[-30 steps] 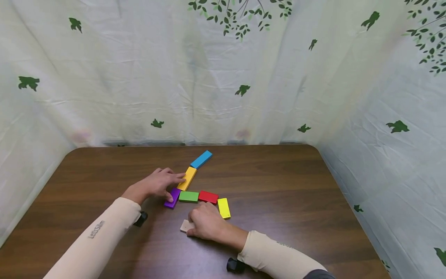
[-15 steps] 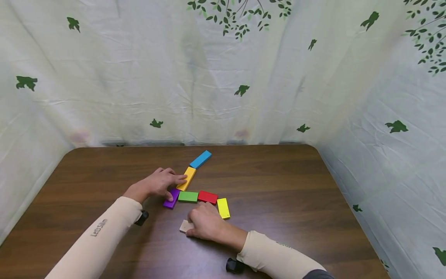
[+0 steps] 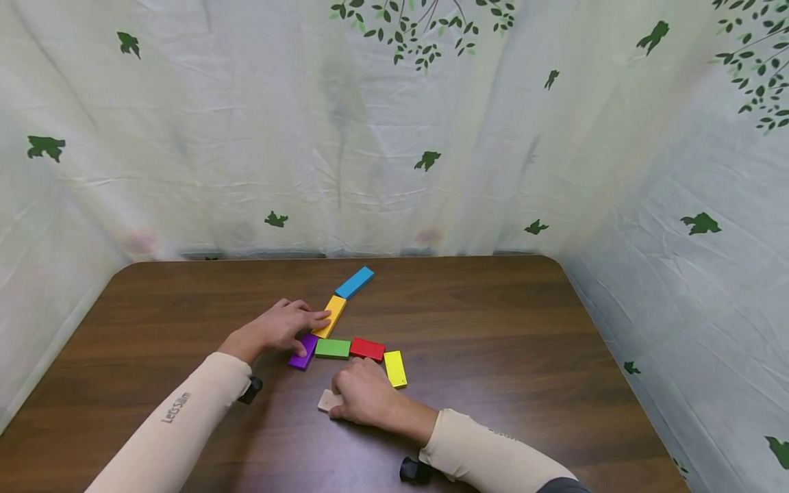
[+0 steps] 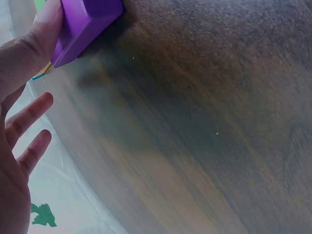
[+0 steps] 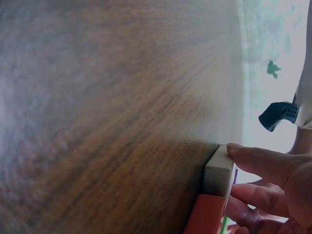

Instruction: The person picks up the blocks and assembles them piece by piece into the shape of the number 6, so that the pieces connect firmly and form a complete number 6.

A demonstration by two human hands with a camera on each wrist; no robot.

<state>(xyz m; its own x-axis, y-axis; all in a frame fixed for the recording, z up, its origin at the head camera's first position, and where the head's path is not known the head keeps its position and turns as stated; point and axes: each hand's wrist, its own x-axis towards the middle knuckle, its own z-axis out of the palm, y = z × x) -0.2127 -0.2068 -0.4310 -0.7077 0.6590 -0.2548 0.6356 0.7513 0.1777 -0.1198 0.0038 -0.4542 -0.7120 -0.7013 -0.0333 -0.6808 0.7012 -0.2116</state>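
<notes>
My left hand [image 3: 277,329] lies over the left blocks, fingers mostly straight. Its index finger touches the orange-yellow block [image 3: 336,309], and its thumb rests on the purple block [image 3: 296,363], also seen close in the left wrist view as a purple block [image 4: 90,24]. My right hand [image 3: 376,397] has curled fingers and pinches a beige block [image 3: 329,400] between thumb and fingers. In the right wrist view the thumb is on the end of the beige block [image 5: 219,168]. An orange-red block [image 5: 205,214] meets its nearer end; the right hand seems to cover this one in the head view.
A green block [image 3: 333,349], a red block [image 3: 368,348] and a yellow block [image 3: 396,369] run rightward from the purple one. A blue block [image 3: 355,282] continues beyond the orange-yellow block. All lie on a brown wooden table [image 3: 493,329], with a white printed curtain [image 3: 370,192] behind it.
</notes>
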